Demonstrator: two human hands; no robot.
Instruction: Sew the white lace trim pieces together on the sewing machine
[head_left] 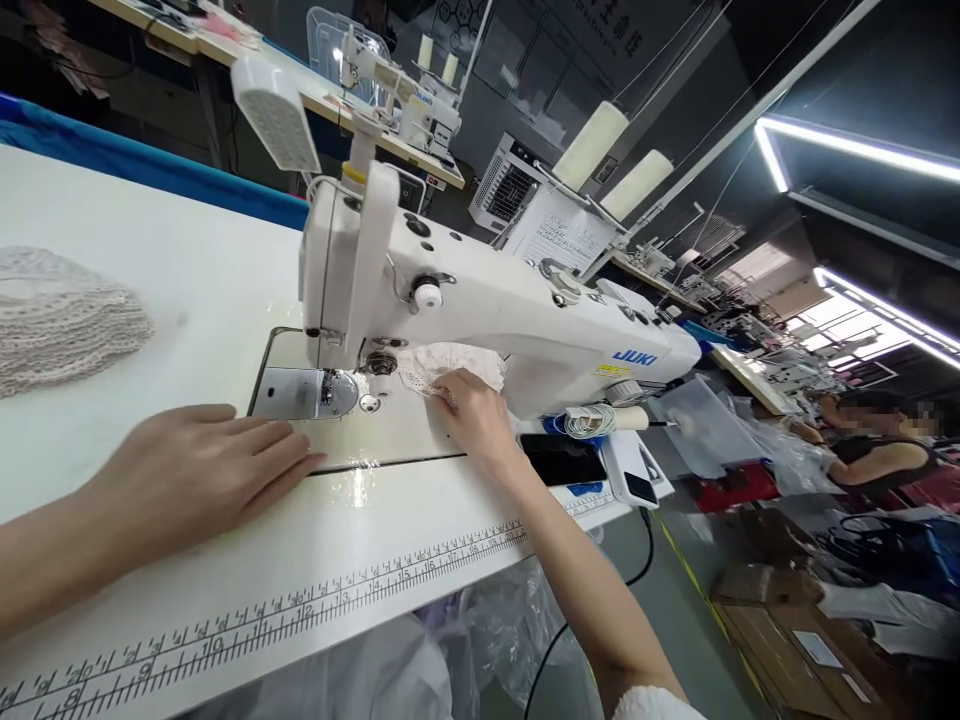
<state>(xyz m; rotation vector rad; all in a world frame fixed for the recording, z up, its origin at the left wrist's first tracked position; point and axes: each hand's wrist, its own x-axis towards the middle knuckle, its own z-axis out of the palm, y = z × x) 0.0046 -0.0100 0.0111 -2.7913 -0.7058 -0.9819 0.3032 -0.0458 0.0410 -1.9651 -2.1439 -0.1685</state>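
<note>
My left hand (214, 462) lies palm down on the white sewing table, its fingers stretched out along the front of the metal needle plate (289, 392). It holds nothing. Under the arm of the white sewing machine (465, 290), my right hand (478, 415) has its fingers curled on the edge of a pale lace piece (469, 362). Its fingertips are partly hidden against the lace. No fabric shows beneath the presser foot (327, 388). On the table at the far left rests a stack of scallop-edged lace pieces (71, 322).
A phone (562, 460), a coil of pale cord (591, 422) and a white device (630, 472) lie right of my right hand. A printed ruler strip (360, 590) runs along the front edge. Thread cones (591, 145) stand behind. Another person (881, 450) sits at far right.
</note>
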